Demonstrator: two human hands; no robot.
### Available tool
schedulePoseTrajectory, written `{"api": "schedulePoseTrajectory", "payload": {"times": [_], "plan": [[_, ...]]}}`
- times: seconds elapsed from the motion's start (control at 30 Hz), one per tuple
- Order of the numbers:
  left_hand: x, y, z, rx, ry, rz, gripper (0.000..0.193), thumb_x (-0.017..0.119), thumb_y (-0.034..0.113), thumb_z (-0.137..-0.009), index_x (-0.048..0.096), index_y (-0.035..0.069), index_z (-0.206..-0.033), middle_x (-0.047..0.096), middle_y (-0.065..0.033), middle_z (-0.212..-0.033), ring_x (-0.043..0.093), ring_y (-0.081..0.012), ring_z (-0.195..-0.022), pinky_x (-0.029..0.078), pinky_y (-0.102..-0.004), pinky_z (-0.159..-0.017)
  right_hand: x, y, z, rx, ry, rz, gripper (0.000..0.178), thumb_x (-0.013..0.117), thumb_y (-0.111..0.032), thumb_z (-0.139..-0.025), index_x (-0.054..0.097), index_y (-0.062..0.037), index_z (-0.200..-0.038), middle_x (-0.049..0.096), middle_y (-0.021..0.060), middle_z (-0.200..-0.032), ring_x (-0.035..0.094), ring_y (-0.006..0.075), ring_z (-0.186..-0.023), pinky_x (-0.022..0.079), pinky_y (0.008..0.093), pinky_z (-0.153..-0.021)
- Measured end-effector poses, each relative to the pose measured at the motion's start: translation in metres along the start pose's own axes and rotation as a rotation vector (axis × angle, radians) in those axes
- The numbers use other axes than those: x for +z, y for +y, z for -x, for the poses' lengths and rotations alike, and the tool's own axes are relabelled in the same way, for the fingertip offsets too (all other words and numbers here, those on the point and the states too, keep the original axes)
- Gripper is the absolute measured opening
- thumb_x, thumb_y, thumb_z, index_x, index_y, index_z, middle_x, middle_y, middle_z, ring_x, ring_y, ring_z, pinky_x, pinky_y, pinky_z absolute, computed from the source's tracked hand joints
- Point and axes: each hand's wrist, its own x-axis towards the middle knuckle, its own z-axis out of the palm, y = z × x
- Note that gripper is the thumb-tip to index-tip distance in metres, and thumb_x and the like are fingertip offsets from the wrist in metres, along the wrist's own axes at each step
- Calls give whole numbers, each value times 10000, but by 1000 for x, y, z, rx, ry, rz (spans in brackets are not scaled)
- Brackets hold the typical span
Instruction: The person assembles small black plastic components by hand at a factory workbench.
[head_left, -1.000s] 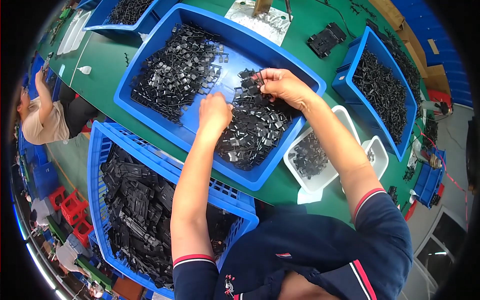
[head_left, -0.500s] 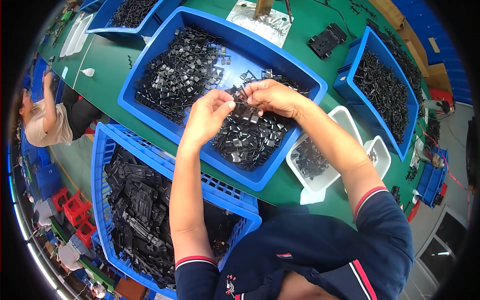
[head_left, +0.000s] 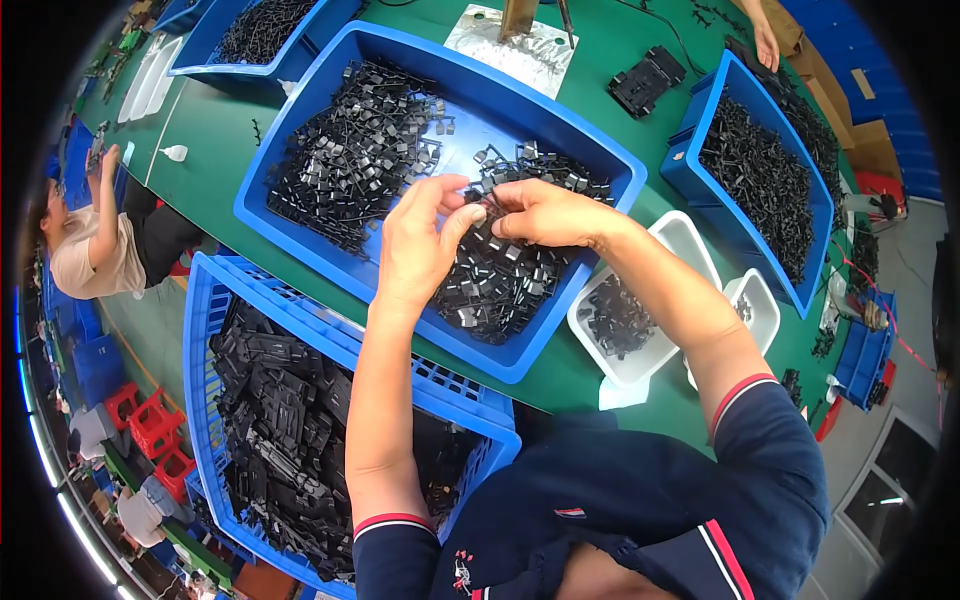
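Both sets of fingers [head_left: 462, 205] meet over the middle of the big blue bin [head_left: 610, 160], pinched narrow on one small black plastic piece [head_left: 487, 207] held between the left hand [head_left: 418, 245] and the right hand [head_left: 545, 213]. The piece looks light, stiff and moulded, with thin edges that would likely snap or catch if twisted; a fingertip pinch on its outer sides seems the safest hold, and its smooth plastic may slip.

Beneath the hands, the bin holds two loose heaps of the same sort of black pieces, one at the far left [head_left: 350, 160] and one at the near right [head_left: 500, 280], with bare blue floor between. Nearer the person, a slatted blue crate [head_left: 205, 300] is packed with larger black flat parts. On the green bench [head_left: 210, 170] to the right stand a white tray [head_left: 690, 240] with a few dark pieces, a smaller white tray [head_left: 765, 305] beside it, and another blue bin [head_left: 715, 110] full of thin black parts.
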Motion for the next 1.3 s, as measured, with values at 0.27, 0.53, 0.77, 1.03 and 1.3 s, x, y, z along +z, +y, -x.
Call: {"api": "schedulePoseTrajectory", "payload": {"times": [0.27,0.53,0.77,1.03,1.3], "plan": [[1,-7,0,-267,-132,420,316,665,131,-827,590,-6,-1102,595,-124,-1098,614,-185,-920,493,-287,-797,5,-10,7,9,32,126,228,508,-60,-821,579,-32,-1035,581,-16,-880,509,60,-792,426,228,-708],[4,-14,5,-64,-206,255,345,580,104,-872,552,14,-1204,587,-158,-1164,558,-244,-1088,423,-315,-936,1,-1,5,38,-13,146,239,470,-74,-822,570,-10,-1029,591,10,-886,521,85,-841,426,246,-762],[2,3,3,-81,-329,266,368,514,81,-912,500,30,-1277,573,-99,-1196,538,-148,-1066,410,-270,-922,5,-11,13,-22,16,427,268,470,-104,-824,553,17,-1048,606,67,-937,531,118,-868,434,283,-783],[4,24,16,109,-224,-62,400,494,35,-896,462,21,-1295,518,-186,-1252,512,-281,-1157,388,-313,-964,19,-21,32,-98,141,633,389,428,-82,-795,517,42,-1154,590,261,-1053,570,360,-1016,427,403,-901],[3,49,41,42,-166,286,536,498,29,-901,274,-10,-1386,471,-164,-1299,467,-214,-1190,366,-312,-993,43,-44,82,-213,303,392,483,452,-61,-810,367,4,-1281,583,185,-1056,560,259,-1005,432,353,-880]]}}
